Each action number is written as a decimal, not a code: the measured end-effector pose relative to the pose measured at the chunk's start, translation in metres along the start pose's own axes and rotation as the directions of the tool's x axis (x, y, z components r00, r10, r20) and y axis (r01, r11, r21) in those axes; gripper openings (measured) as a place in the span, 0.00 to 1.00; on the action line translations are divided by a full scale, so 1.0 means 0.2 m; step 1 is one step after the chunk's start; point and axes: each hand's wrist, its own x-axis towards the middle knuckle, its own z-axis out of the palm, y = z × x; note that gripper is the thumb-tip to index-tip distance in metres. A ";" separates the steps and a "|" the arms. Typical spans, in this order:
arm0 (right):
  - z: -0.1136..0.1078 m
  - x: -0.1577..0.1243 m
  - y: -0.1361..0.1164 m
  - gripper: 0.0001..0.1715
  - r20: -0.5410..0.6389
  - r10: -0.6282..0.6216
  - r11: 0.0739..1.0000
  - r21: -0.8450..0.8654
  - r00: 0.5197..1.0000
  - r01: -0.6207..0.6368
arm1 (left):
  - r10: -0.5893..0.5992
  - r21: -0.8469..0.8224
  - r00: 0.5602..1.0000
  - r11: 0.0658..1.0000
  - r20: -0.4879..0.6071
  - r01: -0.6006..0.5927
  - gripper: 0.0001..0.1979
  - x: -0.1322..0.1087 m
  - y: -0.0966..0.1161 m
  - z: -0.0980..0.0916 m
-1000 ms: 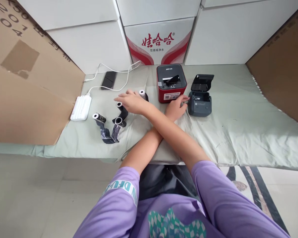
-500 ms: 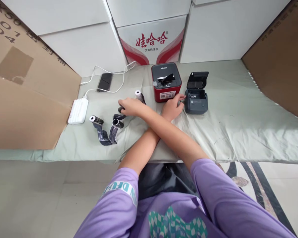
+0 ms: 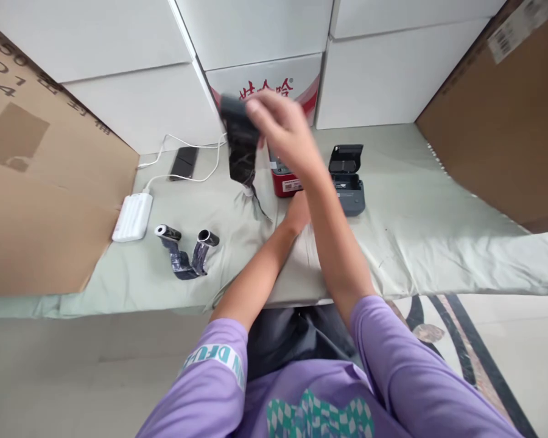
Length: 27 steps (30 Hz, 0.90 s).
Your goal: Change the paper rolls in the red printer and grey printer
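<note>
My right hand [image 3: 281, 125], raised above the cloth and blurred, is closed on a roll of black printer ribbon [image 3: 241, 143]. A strip of film hangs down from that roll, and a white core [image 3: 248, 191] shows at its lower end, close to the cloth. Under my right forearm, my left hand [image 3: 298, 210] rests by the front of the red and black printer [image 3: 287, 184]; its fingers are hidden. Just right of the forearm stands a small dark grey label printer [image 3: 351, 202] with its lid [image 3: 346, 159] up.
Another black ribbon [image 3: 182, 264] on two cores lies at the left. Behind it are a white power bank [image 3: 133, 217], a white cable [image 3: 217, 159] and a black phone-like slab [image 3: 184, 163]. White boxes [image 3: 369, 79] line the back; cardboard [image 3: 41, 182] flanks both sides.
My right hand has lifted the ribbon roll off the cloth, up and to the right, with film and core trailing. My left hand stays by the red printer. The view has shifted slightly.
</note>
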 end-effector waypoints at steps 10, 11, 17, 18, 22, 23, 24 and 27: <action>-0.98 -0.31 -0.06 0.15 -0.295 0.276 0.947 -0.077 0.915 -0.310 | 0.043 0.106 0.999 0.994 -0.034 -0.039 0.17 -0.02 0.02 -0.01; -1.03 -0.34 0.03 0.17 -0.255 0.382 0.903 -0.104 0.888 -0.418 | 0.039 0.108 0.999 0.994 -0.033 -0.035 0.17 -0.02 0.02 -0.01; -1.08 -0.49 0.39 0.20 0.042 0.658 0.732 -0.271 0.752 -0.625 | 0.035 0.099 0.997 0.995 -0.069 -0.028 0.17 -0.02 0.02 0.00; -1.05 -0.49 0.42 0.21 0.012 0.634 0.745 -0.276 0.773 -0.607 | 0.038 0.096 0.997 0.995 -0.070 -0.031 0.17 -0.03 0.02 0.00; -0.93 -0.46 0.48 0.28 -0.177 0.474 0.845 -0.182 0.862 -0.502 | 0.033 0.087 0.998 0.996 -0.057 -0.028 0.16 -0.03 0.02 0.00; -0.90 -0.45 0.49 0.29 -0.206 0.465 0.856 -0.146 0.861 -0.496 | 0.026 0.087 0.998 0.996 -0.054 -0.021 0.16 -0.02 0.02 0.00; -0.87 -0.45 0.50 0.30 -0.224 0.470 0.859 -0.107 0.854 -0.501 | 0.017 0.087 0.999 0.996 -0.050 -0.013 0.17 -0.02 0.02 0.00; -0.82 -0.48 0.54 0.32 -0.234 0.523 0.840 -0.017 0.819 -0.542 | 0.007 0.084 0.999 0.996 -0.047 -0.003 0.17 -0.02 0.02 0.00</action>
